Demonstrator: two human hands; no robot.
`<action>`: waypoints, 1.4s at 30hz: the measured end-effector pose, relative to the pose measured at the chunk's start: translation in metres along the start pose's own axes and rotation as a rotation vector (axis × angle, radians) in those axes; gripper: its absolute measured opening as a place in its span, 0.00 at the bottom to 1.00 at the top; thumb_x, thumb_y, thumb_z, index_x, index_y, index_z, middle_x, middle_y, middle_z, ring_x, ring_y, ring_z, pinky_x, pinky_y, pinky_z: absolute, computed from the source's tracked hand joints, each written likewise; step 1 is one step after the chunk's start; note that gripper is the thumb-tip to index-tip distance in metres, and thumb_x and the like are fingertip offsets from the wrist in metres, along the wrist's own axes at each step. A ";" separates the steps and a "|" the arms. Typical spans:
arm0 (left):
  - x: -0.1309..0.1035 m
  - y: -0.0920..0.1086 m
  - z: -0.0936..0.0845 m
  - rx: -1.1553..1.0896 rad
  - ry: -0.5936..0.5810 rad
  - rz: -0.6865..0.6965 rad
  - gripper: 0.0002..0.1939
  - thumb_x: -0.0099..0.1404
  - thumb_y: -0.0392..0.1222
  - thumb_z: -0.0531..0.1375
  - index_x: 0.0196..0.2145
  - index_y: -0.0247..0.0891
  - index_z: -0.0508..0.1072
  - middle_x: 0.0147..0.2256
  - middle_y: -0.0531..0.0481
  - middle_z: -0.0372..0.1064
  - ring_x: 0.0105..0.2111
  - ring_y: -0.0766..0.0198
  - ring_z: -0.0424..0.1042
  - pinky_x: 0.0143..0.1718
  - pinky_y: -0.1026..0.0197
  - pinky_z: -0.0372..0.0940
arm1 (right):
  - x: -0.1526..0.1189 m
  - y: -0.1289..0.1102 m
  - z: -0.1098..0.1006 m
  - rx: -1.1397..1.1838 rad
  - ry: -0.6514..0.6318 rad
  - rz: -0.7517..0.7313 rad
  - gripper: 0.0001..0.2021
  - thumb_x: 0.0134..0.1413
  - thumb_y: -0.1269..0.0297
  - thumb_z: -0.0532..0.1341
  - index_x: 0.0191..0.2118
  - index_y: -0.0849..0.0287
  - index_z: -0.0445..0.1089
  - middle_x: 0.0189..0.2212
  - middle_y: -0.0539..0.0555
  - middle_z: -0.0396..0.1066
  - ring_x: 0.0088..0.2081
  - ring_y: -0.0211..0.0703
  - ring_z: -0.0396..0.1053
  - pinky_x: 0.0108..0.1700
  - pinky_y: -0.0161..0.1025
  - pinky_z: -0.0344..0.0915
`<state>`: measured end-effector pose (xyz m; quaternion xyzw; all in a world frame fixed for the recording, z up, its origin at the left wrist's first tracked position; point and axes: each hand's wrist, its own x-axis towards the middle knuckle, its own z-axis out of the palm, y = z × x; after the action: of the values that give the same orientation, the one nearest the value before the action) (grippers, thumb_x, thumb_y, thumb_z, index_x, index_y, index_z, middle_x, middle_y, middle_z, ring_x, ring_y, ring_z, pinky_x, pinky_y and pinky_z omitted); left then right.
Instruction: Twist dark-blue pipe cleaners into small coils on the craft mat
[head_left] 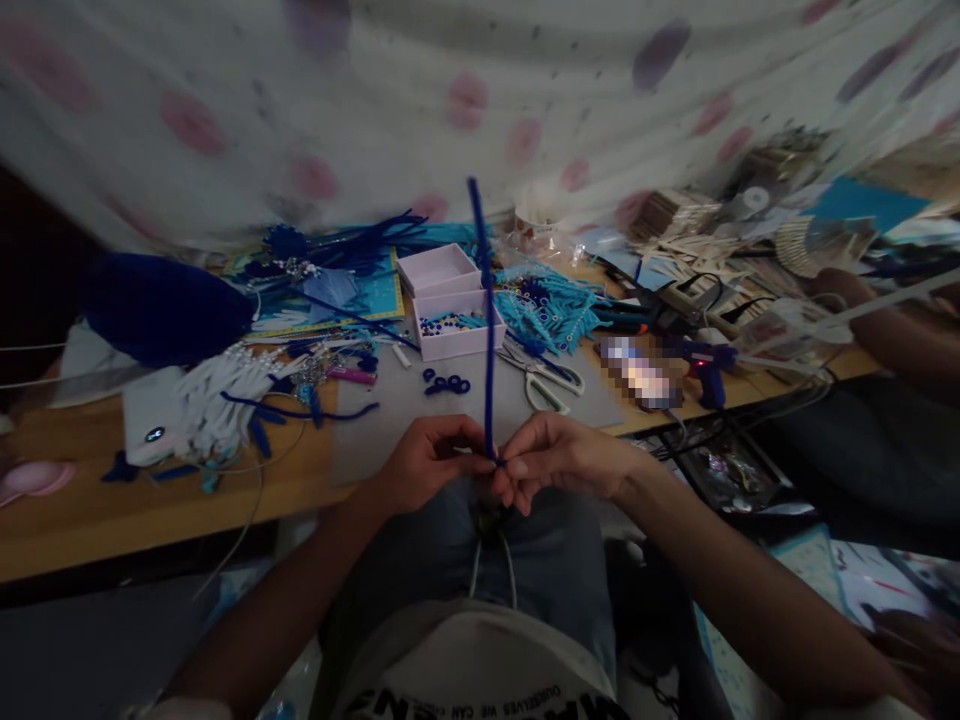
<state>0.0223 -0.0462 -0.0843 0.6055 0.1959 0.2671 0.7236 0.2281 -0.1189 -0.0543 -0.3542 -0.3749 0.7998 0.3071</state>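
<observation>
Between my fingertips, just past the table's front edge, stands a dark blue pipe cleaner (pixel 486 310), its long end pointing up and its lower end bent at my fingers. My left hand (pixel 435 458) pinches it from one side. From the other side my right hand (pixel 551 455) grips the same lower end with thumb and finger. Several small dark blue rings (pixel 448 385) lie on the grey mat (pixel 375 420) beyond my hands. Scissors with pale handles (pixel 544 385) rest to the right of the rings.
A white box (pixel 457 340) holding small beads sits at mid-table, light blue pipe cleaner pieces (pixel 551 312) beside it. White stems (pixel 225 400) and a dark blue bundle (pixel 165 308) lie left. A glue gun (pixel 705 365) stands right, near another person's arm (pixel 892 330).
</observation>
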 end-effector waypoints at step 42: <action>-0.005 0.000 0.017 -0.171 0.328 -0.064 0.14 0.54 0.46 0.72 0.32 0.34 0.77 0.26 0.50 0.76 0.25 0.64 0.76 0.29 0.63 0.74 | 0.022 0.020 0.032 0.242 0.384 -0.288 0.17 0.48 0.54 0.72 0.28 0.63 0.70 0.15 0.41 0.51 0.18 0.26 0.40 0.20 0.30 0.37</action>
<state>0.0288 -0.0630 -0.0815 0.4834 0.3071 0.3548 0.7390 0.1862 -0.1249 -0.0628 -0.4033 -0.2579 0.7051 0.5231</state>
